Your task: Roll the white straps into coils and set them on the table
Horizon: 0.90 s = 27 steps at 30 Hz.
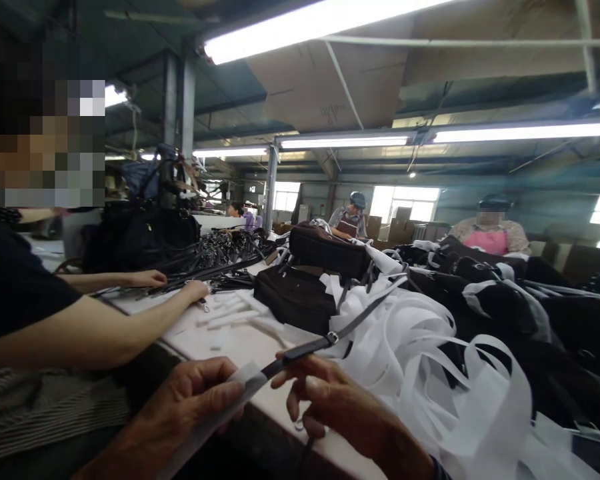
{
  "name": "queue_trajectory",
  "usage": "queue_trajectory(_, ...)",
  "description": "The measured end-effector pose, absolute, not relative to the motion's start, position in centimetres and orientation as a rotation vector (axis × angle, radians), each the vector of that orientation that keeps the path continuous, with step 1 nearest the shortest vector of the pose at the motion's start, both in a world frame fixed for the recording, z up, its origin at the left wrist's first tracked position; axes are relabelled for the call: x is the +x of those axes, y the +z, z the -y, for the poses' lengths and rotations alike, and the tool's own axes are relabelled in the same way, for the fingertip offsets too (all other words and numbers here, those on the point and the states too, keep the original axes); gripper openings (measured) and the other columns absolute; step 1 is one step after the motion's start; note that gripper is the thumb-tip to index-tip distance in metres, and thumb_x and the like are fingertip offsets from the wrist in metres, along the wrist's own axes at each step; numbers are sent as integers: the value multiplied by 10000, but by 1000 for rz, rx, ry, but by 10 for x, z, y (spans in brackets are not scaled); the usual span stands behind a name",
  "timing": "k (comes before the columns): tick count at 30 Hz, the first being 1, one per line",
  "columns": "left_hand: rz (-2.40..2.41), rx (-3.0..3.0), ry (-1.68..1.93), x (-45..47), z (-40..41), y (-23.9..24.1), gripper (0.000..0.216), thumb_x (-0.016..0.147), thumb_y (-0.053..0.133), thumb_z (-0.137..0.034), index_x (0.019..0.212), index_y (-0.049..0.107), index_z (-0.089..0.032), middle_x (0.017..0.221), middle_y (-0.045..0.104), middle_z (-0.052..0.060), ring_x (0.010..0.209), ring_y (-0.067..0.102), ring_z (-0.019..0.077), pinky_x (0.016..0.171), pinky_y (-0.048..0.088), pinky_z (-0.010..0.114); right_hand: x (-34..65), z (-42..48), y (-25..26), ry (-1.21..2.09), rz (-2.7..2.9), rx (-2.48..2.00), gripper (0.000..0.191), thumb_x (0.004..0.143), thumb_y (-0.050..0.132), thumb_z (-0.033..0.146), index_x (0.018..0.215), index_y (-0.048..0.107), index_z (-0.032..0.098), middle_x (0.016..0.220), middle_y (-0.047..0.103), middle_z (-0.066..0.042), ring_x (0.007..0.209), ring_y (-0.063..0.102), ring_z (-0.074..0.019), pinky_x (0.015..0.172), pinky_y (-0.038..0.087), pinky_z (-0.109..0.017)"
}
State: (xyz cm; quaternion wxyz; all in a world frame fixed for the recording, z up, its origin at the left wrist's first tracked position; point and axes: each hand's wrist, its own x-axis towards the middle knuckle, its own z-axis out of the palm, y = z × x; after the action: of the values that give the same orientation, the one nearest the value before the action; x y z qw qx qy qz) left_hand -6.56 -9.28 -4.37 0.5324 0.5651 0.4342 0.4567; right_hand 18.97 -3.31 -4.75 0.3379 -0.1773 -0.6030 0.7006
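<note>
My left hand (197, 397) is closed around a white paper strip (240, 393) wrapped over the end of a black strap (330, 337). My right hand (330, 400) pinches the same black strap a little further along, near its small metal buckle (333, 337). The strap runs up and right over a heap of white strips (410, 340). Both hands are low at the table's near edge.
Dark brown bags (300, 293) lie on the white table (240, 347). Black bags fill the right side (530, 313). A co-worker's arms (130, 320) reach over loose white strips and black straps (215, 257) at left. Two more people sit across the table.
</note>
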Motion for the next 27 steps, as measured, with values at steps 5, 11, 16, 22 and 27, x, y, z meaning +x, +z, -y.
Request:
queue_trajectory(5,-1115,1408,1043,-77,107,-51,454,819,763,-582,746,680,-142,657,578,-4,578,422,95,537,300,210,191,13,-74,2057,971,-471,500,785,842,522,1047,661,137,906,675,-49,562,520,-54,374,230,-120)
queue_trajectory(11,-1017,1218,1055,-50,107,-73,459,835,744,-594,810,653,-145,691,619,4,574,498,102,538,320,207,184,8,-36,1731,1006,-614,456,650,951,379,886,645,137,567,486,67,450,426,-48,348,225,-128)
queue_trajectory(16,-888,1245,1153,-30,102,-90,427,754,821,-533,858,680,-144,728,640,1,620,494,106,583,347,210,193,13,-20,1475,1249,-670,340,750,876,367,871,648,145,542,445,76,423,392,-51,347,222,-151)
queue_trajectory(22,-938,1357,1115,-14,98,-82,350,806,778,-460,944,689,-151,785,612,-9,701,475,131,629,365,229,198,13,-20,1342,1428,-656,282,824,815,366,865,668,128,516,471,65,416,376,-50,379,248,-174)
queue_trajectory(27,-961,1351,1076,-4,89,-55,354,803,743,-467,946,659,-154,732,522,-29,659,403,127,599,312,241,194,17,-12,1307,1569,-674,280,832,795,379,841,687,120,519,537,30,427,408,-61,407,234,-195)
